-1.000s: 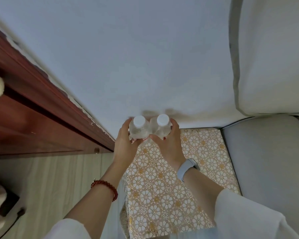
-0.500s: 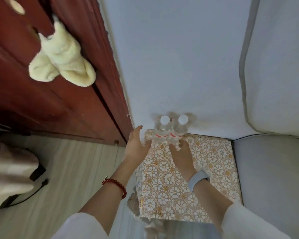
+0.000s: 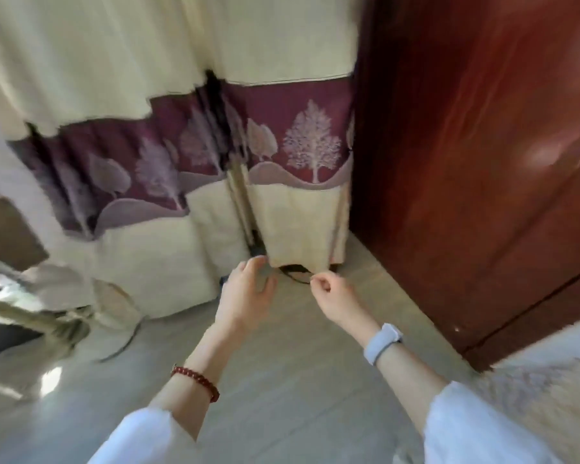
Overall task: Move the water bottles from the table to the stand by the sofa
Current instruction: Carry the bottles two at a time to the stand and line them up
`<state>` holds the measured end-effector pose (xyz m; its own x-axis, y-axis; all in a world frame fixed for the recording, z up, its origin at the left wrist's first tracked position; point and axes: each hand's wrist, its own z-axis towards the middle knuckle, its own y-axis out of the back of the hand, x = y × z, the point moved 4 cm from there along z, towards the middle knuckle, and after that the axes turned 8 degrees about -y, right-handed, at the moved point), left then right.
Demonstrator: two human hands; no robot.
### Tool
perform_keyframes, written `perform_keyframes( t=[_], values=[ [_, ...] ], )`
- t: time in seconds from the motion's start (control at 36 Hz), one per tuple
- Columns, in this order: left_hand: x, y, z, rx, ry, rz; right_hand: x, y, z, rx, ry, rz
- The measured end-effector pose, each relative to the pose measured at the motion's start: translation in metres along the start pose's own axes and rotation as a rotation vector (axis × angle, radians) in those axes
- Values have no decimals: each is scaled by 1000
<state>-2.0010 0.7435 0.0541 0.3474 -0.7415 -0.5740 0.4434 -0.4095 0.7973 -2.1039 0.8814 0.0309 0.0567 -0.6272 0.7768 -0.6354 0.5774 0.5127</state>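
Both my hands are held out in front of me over the floor, and neither holds anything. My left hand [image 3: 245, 293] has its fingers spread apart. My right hand [image 3: 332, 293] has its fingers loosely curled with nothing in them. No water bottle is in view. Only a blurred corner of the stand [image 3: 546, 400] with its flowered cover shows at the lower right edge, behind my right sleeve.
A cream curtain [image 3: 168, 249] with a maroon tree-pattern band hangs ahead down to the floor. A dark red wooden door [image 3: 476, 162] fills the right side. Blurred furniture and a cable lie at the left. Pale floor [image 3: 282, 380] lies under my arms.
My hands have let go of the two bottles on the stand. My view has swung left away from the stand, to the curtain and door. Both hands are now empty.
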Motion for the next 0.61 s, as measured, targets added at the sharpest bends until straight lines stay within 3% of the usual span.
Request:
perform_keyframes(
  t=[0.22,0.44,0.61],
  values=[
    [239,249,-215,-359,458,131,187,-304,-109,458,339,-254],
    [380,365,-418,-595,942,136,282,-548,-219,858,574,-507],
    [480,448,-513,-711,1147,184,350,-718,-277,991,779,-608]
  ],
)
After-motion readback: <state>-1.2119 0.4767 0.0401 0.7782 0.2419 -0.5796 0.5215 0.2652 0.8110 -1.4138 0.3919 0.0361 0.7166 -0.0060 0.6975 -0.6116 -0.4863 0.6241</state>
